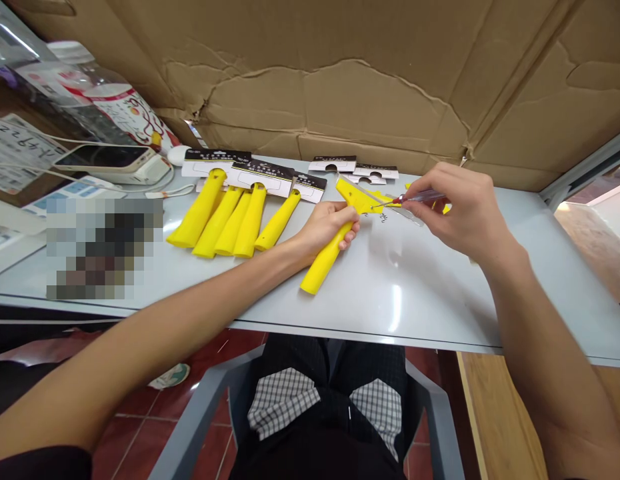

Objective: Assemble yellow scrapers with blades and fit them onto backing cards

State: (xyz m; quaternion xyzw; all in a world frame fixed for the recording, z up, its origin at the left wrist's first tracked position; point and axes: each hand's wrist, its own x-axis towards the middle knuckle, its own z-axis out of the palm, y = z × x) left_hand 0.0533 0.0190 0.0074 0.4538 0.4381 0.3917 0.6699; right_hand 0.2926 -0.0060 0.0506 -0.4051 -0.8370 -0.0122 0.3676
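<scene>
My left hand is wrapped round a yellow plastic handle with a wider, forked head, tilted over the table. In my right hand is a screwdriver with a clear handle and a red collar. Its thin shaft points left, and the tip is at the yellow head, near a small hole or screw. Several small metal screws lie on the table just below the head. More yellow pieces show partly behind the screwdriver and my right fingers.
Left of my hands, several yellow handles lie in a row with black-and-white cards. More cards lie at the back against a cardboard sheet. Bottles, a phone and a blurred patch are at the left.
</scene>
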